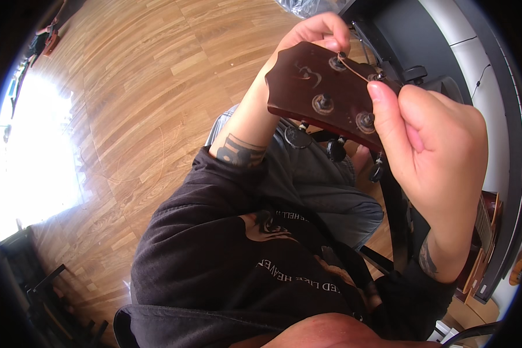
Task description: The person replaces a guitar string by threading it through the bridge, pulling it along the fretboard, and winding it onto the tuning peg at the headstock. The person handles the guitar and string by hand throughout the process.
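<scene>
A dark brown guitar headstock (300,82) is held up in front of me, with metal tuning posts (324,103) on its face. Black tuner buttons (298,136) stick out along its near edge. A thin copper-coloured guitar string (354,71) runs from one far-side post to my right hand (439,130), whose thumb and curled index finger pinch it over the headstock. My left hand (315,35) reaches behind the far edge, fingertips bent close to that same post. Whether they grip the string's end or a tuner button is hidden.
Loose strings (162,148) lie curled on the wooden floor (135,78). A piano-style keyboard (470,52) stands at the right, with another stringed instrument (487,226) below it. Black furniture (48,278) is at lower left, clear plastic (306,6) at the top.
</scene>
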`<control>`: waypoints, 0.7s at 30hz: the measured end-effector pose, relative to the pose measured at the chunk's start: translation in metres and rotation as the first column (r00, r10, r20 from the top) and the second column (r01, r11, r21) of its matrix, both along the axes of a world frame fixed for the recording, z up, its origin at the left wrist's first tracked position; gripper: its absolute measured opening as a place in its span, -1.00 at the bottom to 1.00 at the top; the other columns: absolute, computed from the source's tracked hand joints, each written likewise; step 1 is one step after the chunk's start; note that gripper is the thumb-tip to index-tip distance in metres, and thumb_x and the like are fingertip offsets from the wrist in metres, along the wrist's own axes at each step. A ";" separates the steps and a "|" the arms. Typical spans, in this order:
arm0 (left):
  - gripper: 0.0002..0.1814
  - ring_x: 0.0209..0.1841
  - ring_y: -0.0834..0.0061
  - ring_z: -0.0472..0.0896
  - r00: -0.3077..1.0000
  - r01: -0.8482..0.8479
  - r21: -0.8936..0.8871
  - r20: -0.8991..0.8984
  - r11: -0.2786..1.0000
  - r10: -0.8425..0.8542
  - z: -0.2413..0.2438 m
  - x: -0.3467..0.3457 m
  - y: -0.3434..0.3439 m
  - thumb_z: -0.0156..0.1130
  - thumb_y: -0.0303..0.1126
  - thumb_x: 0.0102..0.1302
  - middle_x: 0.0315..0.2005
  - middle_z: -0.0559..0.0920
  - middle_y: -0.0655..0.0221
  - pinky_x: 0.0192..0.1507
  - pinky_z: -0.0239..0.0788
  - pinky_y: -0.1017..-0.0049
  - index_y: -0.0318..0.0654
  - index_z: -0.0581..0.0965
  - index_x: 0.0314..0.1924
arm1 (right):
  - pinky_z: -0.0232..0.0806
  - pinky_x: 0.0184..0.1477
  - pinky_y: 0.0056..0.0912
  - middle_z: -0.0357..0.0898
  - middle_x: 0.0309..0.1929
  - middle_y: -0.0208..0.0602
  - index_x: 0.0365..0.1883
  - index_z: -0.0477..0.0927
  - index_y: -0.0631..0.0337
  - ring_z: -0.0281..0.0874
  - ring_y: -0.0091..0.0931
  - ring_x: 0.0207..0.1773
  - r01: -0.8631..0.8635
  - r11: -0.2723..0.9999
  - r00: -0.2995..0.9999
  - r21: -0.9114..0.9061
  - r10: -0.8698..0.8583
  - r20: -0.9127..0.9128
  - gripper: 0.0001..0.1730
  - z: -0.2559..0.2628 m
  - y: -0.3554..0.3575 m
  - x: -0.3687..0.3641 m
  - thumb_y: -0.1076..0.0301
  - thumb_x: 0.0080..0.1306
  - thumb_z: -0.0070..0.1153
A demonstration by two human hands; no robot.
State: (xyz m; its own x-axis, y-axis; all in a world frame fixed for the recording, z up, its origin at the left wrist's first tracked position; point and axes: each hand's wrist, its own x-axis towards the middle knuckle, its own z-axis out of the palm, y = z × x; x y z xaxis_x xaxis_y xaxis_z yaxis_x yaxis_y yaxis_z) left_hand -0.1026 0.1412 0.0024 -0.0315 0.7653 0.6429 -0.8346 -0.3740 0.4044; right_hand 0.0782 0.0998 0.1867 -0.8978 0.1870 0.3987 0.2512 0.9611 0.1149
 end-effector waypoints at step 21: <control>-0.61 0.06 0.43 0.67 0.989 -0.126 0.318 -0.034 0.940 0.144 -0.017 -0.016 0.019 0.46 -0.19 0.39 -0.03 0.67 0.19 0.08 0.60 0.48 -0.29 0.59 0.03 | -0.11 -0.59 -0.31 0.16 -0.72 -0.34 -0.61 0.37 0.27 0.03 -0.46 -0.71 -0.014 1.000 1.000 0.010 0.014 -0.013 -0.55 0.001 0.000 0.003 0.47 0.44 0.33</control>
State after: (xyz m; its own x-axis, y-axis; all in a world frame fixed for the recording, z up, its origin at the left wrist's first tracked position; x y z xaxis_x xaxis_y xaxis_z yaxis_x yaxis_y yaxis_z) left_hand -0.1183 0.1597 -0.0141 -0.0779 0.5148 0.8538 -0.7468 -0.5975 0.2921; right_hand 0.0814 0.0995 0.1880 -0.8952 0.1704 0.4118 0.2390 0.9634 0.1210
